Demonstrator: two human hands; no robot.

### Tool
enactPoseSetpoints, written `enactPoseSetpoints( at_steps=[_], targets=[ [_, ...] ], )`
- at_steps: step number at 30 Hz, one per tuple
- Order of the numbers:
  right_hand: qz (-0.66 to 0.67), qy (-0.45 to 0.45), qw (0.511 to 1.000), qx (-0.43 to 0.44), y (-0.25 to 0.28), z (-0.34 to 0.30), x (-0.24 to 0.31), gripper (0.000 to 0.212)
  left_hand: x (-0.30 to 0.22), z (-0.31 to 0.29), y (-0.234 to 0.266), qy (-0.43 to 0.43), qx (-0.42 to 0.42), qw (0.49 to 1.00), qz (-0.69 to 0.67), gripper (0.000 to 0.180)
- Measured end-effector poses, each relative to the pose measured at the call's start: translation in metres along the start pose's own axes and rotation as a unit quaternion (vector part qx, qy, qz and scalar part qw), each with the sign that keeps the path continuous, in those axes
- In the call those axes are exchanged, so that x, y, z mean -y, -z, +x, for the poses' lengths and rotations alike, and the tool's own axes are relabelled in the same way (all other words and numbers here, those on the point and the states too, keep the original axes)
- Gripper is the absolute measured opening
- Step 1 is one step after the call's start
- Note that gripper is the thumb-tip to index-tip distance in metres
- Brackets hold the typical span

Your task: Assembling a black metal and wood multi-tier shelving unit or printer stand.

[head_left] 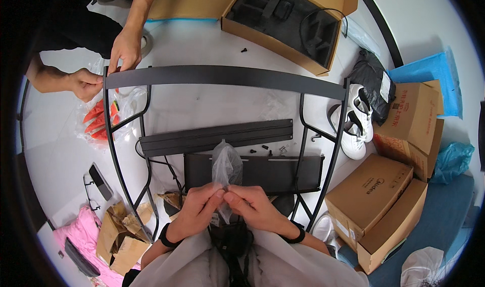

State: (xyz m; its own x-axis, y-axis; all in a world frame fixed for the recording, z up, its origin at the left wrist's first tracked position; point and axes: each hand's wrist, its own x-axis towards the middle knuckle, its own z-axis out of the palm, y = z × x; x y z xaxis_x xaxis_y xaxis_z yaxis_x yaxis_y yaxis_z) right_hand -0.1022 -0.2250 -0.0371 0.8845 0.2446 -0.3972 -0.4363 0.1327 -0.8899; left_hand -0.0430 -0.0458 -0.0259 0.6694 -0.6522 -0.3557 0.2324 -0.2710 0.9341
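A clear plastic bag is pinched between my two hands, in front of my lap. My left hand has thumb and fingers closed on its edge. Right beside it, my right hand grips the same bag the same way. Beyond the bag lie a long black panel and a second dark panel. Several small black screws are scattered near them. Around these stands a black metal frame with a wide crossbar and bent legs.
A co-worker's hands touch the frame's far left corner, by a bag of watermelon slices. An open foam-lined box lies at the back. White shoes and cardboard boxes line the right. Torn cardboard sits at lower left.
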Motion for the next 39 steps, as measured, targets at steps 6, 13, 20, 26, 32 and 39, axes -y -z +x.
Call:
enactPoseSetpoints(
  at_steps=[6,13,20,26,32,39],
  targets=[
    [-0.008,0.046,0.999,0.007,0.010,-0.003,0.011,0.032,0.000,0.000,-0.002,0.004,0.056,0.998,-0.035,0.013],
    [-0.079,-0.030,0.996,0.027,0.012,-0.001,0.011,0.042,-0.007,0.008,-0.002,0.014,0.064,0.998,0.025,0.015],
    [-0.006,-0.118,0.993,0.031,0.017,-0.007,-0.008,0.036,-0.007,0.011,-0.005,-0.076,0.119,0.989,0.033,0.010],
    [-0.065,-0.043,0.997,-0.013,0.020,-0.007,-0.005,0.017,-0.009,0.012,-0.004,0.015,0.093,0.996,-0.002,0.012],
    [-0.022,-0.069,0.997,0.001,0.024,-0.006,0.004,0.028,-0.005,0.011,-0.004,0.000,0.087,0.996,-0.016,0.013],
    [-0.091,-0.010,0.996,0.019,0.017,0.001,-0.009,0.032,0.003,0.006,-0.001,0.093,0.116,0.984,-0.094,0.017]
  ],
)
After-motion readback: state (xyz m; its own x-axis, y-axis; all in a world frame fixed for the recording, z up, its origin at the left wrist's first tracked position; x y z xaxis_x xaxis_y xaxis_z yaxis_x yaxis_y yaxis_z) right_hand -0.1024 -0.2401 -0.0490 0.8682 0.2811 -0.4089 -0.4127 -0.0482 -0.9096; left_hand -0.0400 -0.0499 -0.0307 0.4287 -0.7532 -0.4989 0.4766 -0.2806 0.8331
